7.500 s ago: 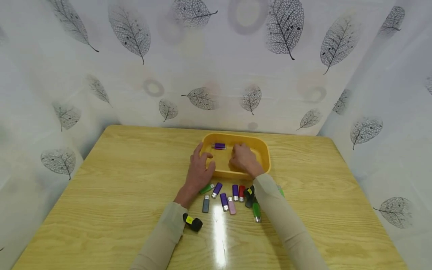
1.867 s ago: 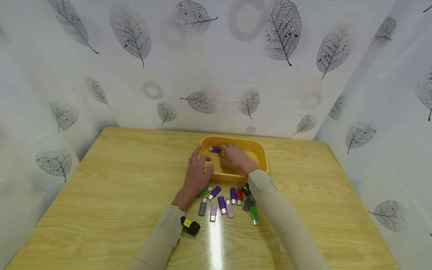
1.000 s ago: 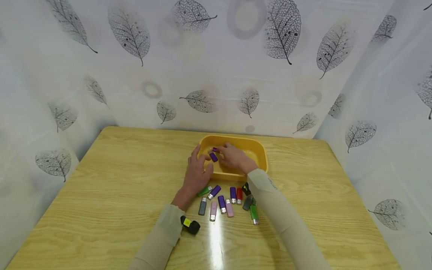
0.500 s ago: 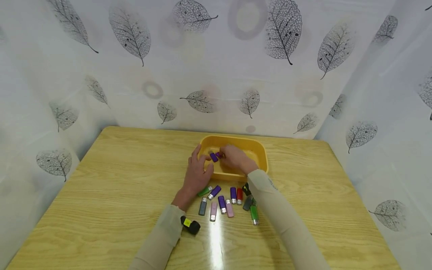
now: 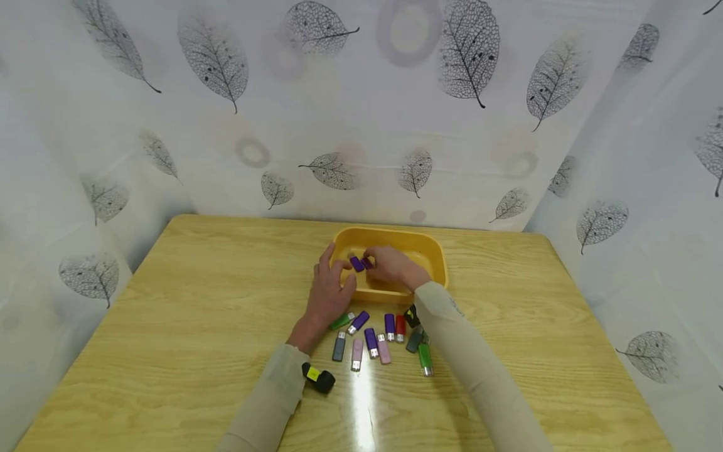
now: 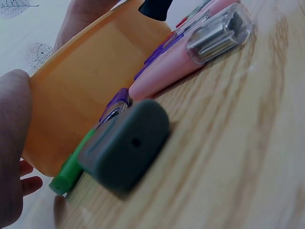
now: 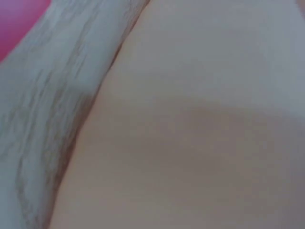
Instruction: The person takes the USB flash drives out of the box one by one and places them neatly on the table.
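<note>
Head view | purple USB stick (image 5: pixel 357 263) — long axis diagonal, far-left to near-right | right hand (image 5: pixel 393 266) seemingly pinches it | left hand (image 5: pixel 329 289) relaxed on tray (image 5: pixel 435 251) rim

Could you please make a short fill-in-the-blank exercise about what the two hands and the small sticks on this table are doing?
1. The right hand holds a small ____ memory stick over the tray.
2. The tray is ____ in colour.
3. The left hand rests on the tray's ____ wall.
4. The other memory sticks lie on the wooden ____, outside the tray.

Missing words: purple; yellow; left; table
</note>
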Motion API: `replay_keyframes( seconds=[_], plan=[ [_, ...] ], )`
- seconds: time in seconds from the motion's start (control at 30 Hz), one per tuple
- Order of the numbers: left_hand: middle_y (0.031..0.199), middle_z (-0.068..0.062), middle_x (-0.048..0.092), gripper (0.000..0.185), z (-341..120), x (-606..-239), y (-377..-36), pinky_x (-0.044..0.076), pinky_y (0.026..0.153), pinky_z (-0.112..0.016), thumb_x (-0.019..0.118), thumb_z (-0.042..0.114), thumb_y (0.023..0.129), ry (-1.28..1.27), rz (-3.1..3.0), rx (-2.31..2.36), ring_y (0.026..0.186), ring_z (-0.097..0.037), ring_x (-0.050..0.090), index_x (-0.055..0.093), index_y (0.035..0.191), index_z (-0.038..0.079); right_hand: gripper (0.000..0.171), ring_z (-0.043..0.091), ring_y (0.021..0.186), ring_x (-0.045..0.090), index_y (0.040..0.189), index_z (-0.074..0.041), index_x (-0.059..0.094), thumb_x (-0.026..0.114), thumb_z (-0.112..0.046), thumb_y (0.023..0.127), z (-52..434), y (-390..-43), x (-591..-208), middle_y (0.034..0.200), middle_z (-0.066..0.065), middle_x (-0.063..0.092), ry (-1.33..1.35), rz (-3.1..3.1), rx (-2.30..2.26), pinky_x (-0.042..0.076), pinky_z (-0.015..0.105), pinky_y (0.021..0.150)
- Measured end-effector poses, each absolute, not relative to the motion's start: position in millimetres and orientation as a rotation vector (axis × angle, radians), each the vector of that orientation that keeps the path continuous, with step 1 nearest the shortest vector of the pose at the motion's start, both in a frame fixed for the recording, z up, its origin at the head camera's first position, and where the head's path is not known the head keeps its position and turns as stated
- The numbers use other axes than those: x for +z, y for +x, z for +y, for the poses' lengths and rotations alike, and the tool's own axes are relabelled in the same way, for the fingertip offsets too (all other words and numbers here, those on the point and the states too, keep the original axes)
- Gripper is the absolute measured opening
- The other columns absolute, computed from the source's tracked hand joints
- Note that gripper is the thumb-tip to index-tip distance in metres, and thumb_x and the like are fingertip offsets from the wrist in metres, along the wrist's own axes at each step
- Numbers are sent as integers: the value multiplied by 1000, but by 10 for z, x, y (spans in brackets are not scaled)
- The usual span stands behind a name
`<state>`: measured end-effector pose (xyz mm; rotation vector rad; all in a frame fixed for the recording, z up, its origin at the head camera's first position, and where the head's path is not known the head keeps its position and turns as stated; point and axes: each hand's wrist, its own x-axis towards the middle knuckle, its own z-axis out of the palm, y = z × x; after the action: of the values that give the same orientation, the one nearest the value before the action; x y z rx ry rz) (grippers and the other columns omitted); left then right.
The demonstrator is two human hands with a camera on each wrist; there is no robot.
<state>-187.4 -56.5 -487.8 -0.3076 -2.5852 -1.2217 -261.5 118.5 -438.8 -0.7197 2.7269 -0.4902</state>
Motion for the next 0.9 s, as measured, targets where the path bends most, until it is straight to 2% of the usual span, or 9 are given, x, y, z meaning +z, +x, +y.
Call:
replay_keyframes(
  seconds=[0.1,0.2,0.37,0.47,0.67,0.83,0.9],
  plan=[
    [161,-14,23,29,-567,-4878,-1871,43,99,-56,50,28,93,-316,-2577,-1231,129,-39,41,62,108,6,42,19,80,58,128,-2,60,69,-14,88,1201,-2601,-4351,102,7,67,-700,2705,-466,50,30,74],
    [162,-13,23,29,-575,-4888,-1877,44,99,-56,50,28,93,-321,-2575,-1226,129,-39,41,62,108,6,46,20,80,58,130,0,57,69,-13,88,1219,-2594,-4315,109,12,67,-672,2670,-445,50,31,74],
    [162,-12,22,28,-590,-4903,-1887,43,101,-56,50,28,94,-314,-2573,-1223,130,-39,40,62,108,7,59,19,79,58,143,-3,47,68,-13,89,1228,-2595,-4298,125,14,64,-631,2636,-431,49,30,74],
    [162,-13,22,28,-593,-4902,-1880,43,102,-56,50,28,93,-318,-2566,-1229,130,-39,40,62,108,7,57,19,79,58,143,-5,48,68,-13,89,1229,-2593,-4296,122,12,65,-635,2626,-415,49,30,75],
    [162,-14,23,28,-586,-4912,-1872,44,100,-56,50,28,93,-329,-2566,-1227,130,-39,41,62,108,7,43,19,84,57,127,-4,59,71,-16,88,1226,-2560,-4281,110,9,66,-638,2644,-333,50,30,77],
    [161,-14,24,29,-578,-4916,-1882,44,99,-55,50,29,93,-337,-2560,-1219,128,-39,42,62,108,7,53,19,85,58,136,-8,53,71,-20,88,1222,-2537,-4256,101,4,64,-614,2622,-308,51,32,79],
    [161,-15,24,29,-576,-4916,-1886,44,99,-55,50,29,93,-339,-2559,-1215,128,-39,42,62,108,6,50,19,85,58,134,-8,55,71,-20,88,1227,-2537,-4254,99,3,64,-626,2621,-308,50,32,79]
  ],
)
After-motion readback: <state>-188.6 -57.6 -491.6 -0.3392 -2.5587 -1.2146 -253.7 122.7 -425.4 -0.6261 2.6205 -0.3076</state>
